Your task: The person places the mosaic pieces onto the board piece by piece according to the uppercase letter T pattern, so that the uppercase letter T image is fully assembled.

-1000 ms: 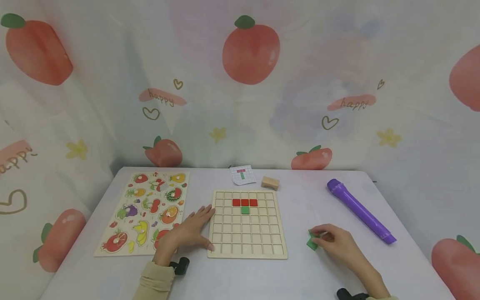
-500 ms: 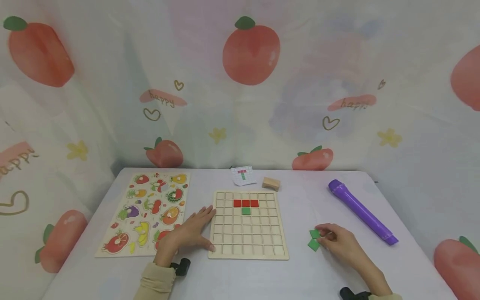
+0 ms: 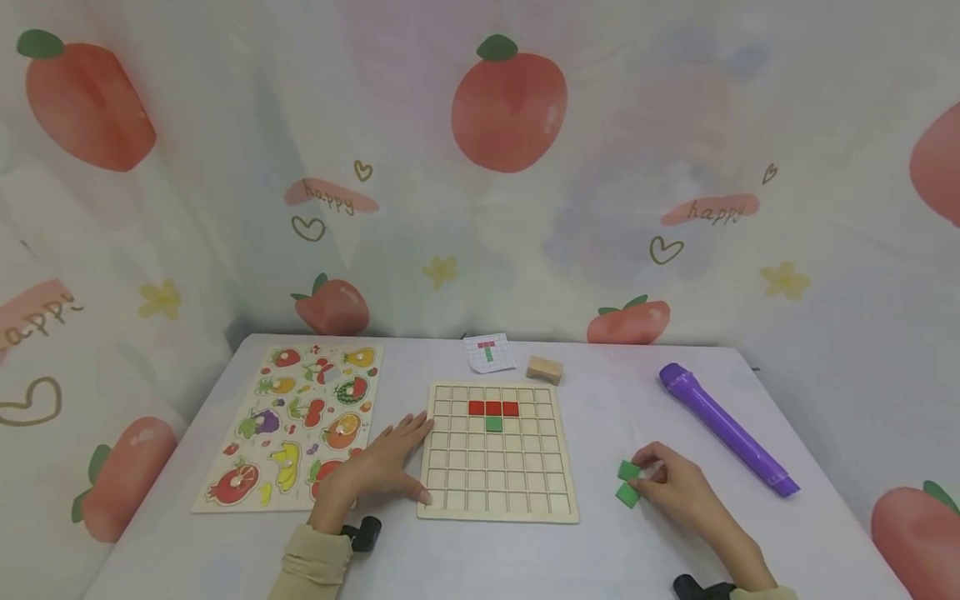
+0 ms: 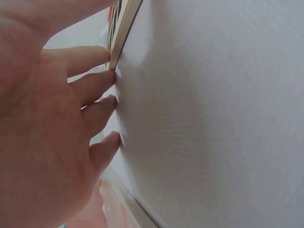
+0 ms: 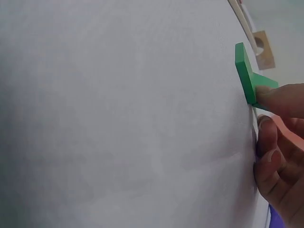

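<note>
My left hand [image 3: 378, 464] lies with spread fingers along the left edge of the wooden grid board [image 3: 497, 518], thumb and fingertips touching it. In the left wrist view the left hand's fingertips [image 4: 115, 76] rest on the tablecloth by the board's edge. On the board sit several red tiles [image 3: 493, 408] in a row, with one green tile [image 3: 493, 424] below the middle one. Right of the board, my right hand [image 3: 678, 487] pinches a green square tile [image 3: 628, 471] between thumb and fingers. A second green tile [image 5: 244, 73] sits against it, slightly tilted in the right wrist view.
At left lies a fruit puzzle board [image 3: 288, 500], partly behind the left arm. A small paper card [image 3: 489, 353] with a red-and-green T pattern and an arched wooden block [image 3: 544, 369] are behind the grid board. A purple microphone-shaped toy [image 3: 727, 429] lies at right.
The right hand's fingers have shifted slightly on the green tiles, and the two tiles now show more fully. The left hand stays at the board. The view has shifted a little.
</note>
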Tool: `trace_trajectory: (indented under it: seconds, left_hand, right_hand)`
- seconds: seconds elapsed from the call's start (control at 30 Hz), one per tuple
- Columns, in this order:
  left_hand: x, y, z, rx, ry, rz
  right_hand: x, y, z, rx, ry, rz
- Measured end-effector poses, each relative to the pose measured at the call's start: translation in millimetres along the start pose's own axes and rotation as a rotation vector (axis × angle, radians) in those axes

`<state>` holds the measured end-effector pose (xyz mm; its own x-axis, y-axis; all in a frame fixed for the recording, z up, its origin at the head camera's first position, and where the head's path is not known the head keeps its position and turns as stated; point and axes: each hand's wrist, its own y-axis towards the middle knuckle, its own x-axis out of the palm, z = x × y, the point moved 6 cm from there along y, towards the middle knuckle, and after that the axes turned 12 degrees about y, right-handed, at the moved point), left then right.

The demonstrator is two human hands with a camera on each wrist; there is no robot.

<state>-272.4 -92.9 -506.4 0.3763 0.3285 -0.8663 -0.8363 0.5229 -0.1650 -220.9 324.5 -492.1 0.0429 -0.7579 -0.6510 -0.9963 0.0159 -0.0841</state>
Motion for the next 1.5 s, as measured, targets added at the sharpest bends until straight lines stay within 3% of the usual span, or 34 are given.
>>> trace_trajectory:
  seconds: [0.4, 0.7, 0.93, 1.5]
  left_hand:
    - [-0.2, -2.2, 3.0, -0.024, -0.030, -0.016]
    - [-0.8, -2.9, 3.6, -0.039, -0.007, -0.011]
    - [-0.6, -2.0, 2.0, -0.052, -0.003, -0.010]
    - [2.0, -0.2, -1.9, -0.029, -0.007, -0.003]
  right_hand:
    - [15.1, 4.8, -20.4, -0.076, 0.036, 0.022]
    - [30.0, 16.0, -36.2, -0.087, 0.187, 0.013]
    - [46.0, 23.6, -51.7, -0.084, 0.223, 0.023]
    - [82.5, 35.9, -83.1, -0.148, 0.352, -0.103]
